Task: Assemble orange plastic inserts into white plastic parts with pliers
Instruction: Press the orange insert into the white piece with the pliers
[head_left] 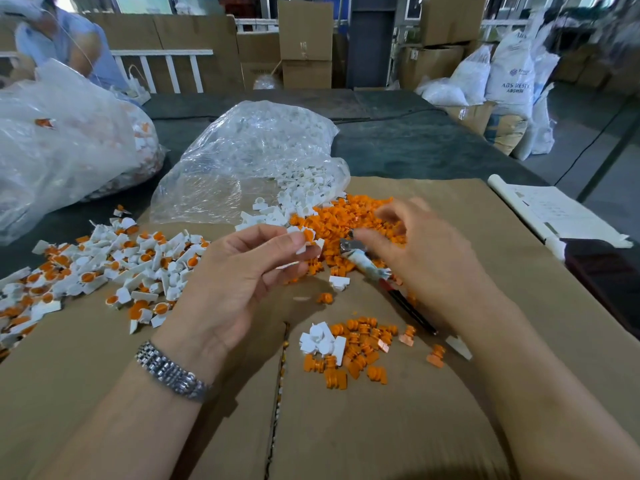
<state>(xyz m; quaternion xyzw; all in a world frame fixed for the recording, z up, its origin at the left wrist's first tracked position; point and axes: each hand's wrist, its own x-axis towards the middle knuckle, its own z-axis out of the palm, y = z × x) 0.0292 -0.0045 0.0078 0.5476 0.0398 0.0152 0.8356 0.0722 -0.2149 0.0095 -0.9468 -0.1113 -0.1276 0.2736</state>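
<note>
Here, mid-frame, the left hand pinches a small white plastic part with an orange plastic insert; just right, the right hand grips taped metal pliers, nose toward it; loose fingers blurred.

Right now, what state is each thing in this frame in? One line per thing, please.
Left hand: pinches a white part with orange insert.
Right hand: blurred, holds the pliers under the palm.
Pliers: jaw tip near the held part; open or closed unclear.
Clear bag of white parts: open, spilling onto the cardboard.
Loose orange inserts: heaped.
Assembled pieces: piled at left.
</note>
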